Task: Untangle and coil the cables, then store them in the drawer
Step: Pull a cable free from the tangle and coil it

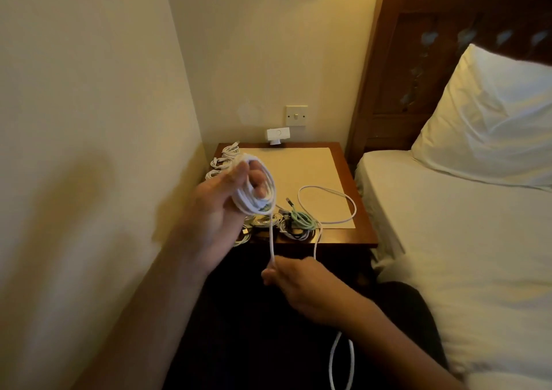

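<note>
my hands, arms and lap
my left hand and right hand are bare, and so are my forearms; dark trousers cover my legs.

Dim, warm yellow light fills the room. The pillow at 2 o'clock is brightest, nearly washed out. Soft shadows lie on the wall at 9 o'clock, and 6 o'clock sinks to near black. The left hand and white cable look smeared. Straight lines bow near the edges.
</note>
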Action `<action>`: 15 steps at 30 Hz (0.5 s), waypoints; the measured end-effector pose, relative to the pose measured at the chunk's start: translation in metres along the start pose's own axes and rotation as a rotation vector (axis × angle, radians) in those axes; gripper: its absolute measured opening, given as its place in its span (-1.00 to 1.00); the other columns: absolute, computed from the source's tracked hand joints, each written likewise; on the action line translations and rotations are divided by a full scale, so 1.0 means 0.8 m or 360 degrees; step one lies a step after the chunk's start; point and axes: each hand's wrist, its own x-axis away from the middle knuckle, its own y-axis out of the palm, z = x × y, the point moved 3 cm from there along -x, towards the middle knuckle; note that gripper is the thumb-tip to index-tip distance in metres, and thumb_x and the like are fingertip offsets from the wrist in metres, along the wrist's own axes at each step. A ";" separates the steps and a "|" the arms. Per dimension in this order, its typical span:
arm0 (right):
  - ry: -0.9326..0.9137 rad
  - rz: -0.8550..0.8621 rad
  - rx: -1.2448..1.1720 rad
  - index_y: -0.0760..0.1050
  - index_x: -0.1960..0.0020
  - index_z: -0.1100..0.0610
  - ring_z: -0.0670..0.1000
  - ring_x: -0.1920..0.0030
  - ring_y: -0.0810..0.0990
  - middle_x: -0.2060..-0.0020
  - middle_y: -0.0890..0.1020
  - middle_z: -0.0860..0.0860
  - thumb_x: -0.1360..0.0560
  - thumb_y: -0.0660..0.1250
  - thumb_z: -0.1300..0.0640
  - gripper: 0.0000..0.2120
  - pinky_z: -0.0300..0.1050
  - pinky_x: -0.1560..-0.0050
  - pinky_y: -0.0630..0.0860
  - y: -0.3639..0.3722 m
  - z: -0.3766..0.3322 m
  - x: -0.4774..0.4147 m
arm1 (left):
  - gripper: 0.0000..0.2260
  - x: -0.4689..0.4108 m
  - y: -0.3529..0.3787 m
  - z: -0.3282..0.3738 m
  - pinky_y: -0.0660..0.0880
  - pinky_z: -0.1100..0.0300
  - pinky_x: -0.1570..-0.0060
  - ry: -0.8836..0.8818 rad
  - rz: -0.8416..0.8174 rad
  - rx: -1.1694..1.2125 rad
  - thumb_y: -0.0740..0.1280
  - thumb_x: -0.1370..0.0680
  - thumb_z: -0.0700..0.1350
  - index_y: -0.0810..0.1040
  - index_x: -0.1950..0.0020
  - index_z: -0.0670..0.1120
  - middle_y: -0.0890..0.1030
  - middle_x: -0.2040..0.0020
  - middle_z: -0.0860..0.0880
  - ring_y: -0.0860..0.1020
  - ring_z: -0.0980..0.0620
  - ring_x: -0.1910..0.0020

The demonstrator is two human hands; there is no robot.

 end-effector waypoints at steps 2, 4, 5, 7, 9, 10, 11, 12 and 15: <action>-0.0130 -0.0070 0.0275 0.45 -0.11 -0.05 -0.04 0.22 0.53 0.17 0.54 -0.06 -0.71 0.13 -0.12 -0.80 -0.07 0.18 0.49 0.003 -0.044 0.013 | -0.77 -0.004 0.004 -0.021 0.55 0.24 0.09 0.0045 0.0100 -0.0640 0.30 -0.59 -0.02 0.59 0.00 -0.18 0.63 0.19 0.00 0.59 0.08 0.17; -0.0205 0.0022 0.0477 0.42 -0.07 -0.02 -0.01 0.23 0.48 0.21 0.49 -0.05 -0.71 0.14 -0.11 -0.81 -0.06 0.15 0.48 -0.021 -0.074 0.025 | -0.79 -0.004 -0.003 -0.039 0.57 0.26 0.13 0.0021 0.0105 -0.1084 0.38 -0.58 -0.01 0.62 -0.07 -0.14 0.69 0.13 -0.04 0.63 0.06 0.15; -0.0227 0.0078 0.0516 0.45 -0.06 -0.01 -0.04 0.24 0.47 0.23 0.48 -0.07 -0.71 0.15 -0.09 -0.81 -0.10 0.17 0.44 -0.040 -0.083 0.031 | -0.82 -0.002 -0.008 -0.044 0.58 0.25 0.12 -0.0021 0.0056 -0.1208 0.40 -0.59 -0.03 0.62 -0.11 -0.10 0.70 0.09 -0.07 0.65 0.03 0.12; -0.0283 0.0179 0.0538 0.57 -0.09 0.03 -0.11 0.24 0.51 0.23 0.56 -0.08 -0.69 0.22 -0.04 -0.80 -0.18 0.22 0.42 -0.081 -0.093 0.038 | -0.77 0.005 -0.014 -0.055 0.56 0.15 0.08 -0.0142 -0.0178 -0.1269 0.33 -0.64 -0.01 0.60 -0.16 -0.14 0.70 0.06 -0.12 0.63 -0.05 0.11; -0.0305 0.0303 0.0369 0.65 -0.06 0.00 -0.14 0.19 0.59 0.18 0.66 -0.09 -0.62 0.36 -0.02 -0.85 -0.21 0.16 0.51 -0.122 -0.088 0.034 | -0.48 0.015 -0.018 -0.060 0.49 0.10 0.10 -0.0321 -0.0373 -0.1131 0.23 -0.65 0.18 0.54 -0.09 -0.33 0.62 0.16 -0.21 0.54 -0.10 0.20; -0.0312 0.0337 0.0218 0.67 -0.03 -0.01 -0.15 0.14 0.63 0.15 0.69 -0.10 -0.58 0.42 -0.01 -0.89 -0.19 0.10 0.56 -0.138 -0.077 0.027 | -0.31 0.021 -0.019 -0.061 0.46 0.13 0.15 -0.0446 -0.0442 -0.0928 0.21 -0.61 0.28 0.47 -0.03 -0.43 0.54 0.24 -0.24 0.49 -0.10 0.27; -0.0307 0.0358 0.0073 0.69 -0.01 -0.03 -0.14 0.10 0.66 0.12 0.71 -0.10 -0.55 0.45 -0.01 -0.91 -0.15 0.05 0.60 -0.149 -0.062 0.018 | -0.22 0.026 -0.022 -0.059 0.44 0.18 0.23 -0.0531 -0.0499 -0.0727 0.24 -0.56 0.36 0.46 0.05 -0.46 0.48 0.31 -0.22 0.45 -0.07 0.34; -0.0296 0.0394 -0.0017 0.69 0.01 -0.04 -0.13 0.06 0.67 0.11 0.72 -0.11 -0.53 0.46 -0.01 -0.93 -0.10 0.01 0.62 -0.156 -0.043 0.008 | -0.22 0.031 -0.025 -0.052 0.40 0.22 0.32 -0.0542 -0.0533 -0.0635 0.31 -0.50 0.39 0.49 0.12 -0.43 0.44 0.35 -0.17 0.40 -0.02 0.39; -0.0176 0.0512 -0.0176 0.70 0.03 -0.04 -0.10 0.18 0.62 0.19 0.69 -0.12 -0.58 0.42 0.04 -0.92 -0.04 0.14 0.58 -0.172 0.027 -0.010 | -0.67 0.033 -0.039 -0.015 0.21 0.28 0.47 -0.0274 -0.0390 -0.0806 0.49 -0.45 0.17 0.61 0.32 -0.05 0.40 0.45 0.01 0.31 0.12 0.49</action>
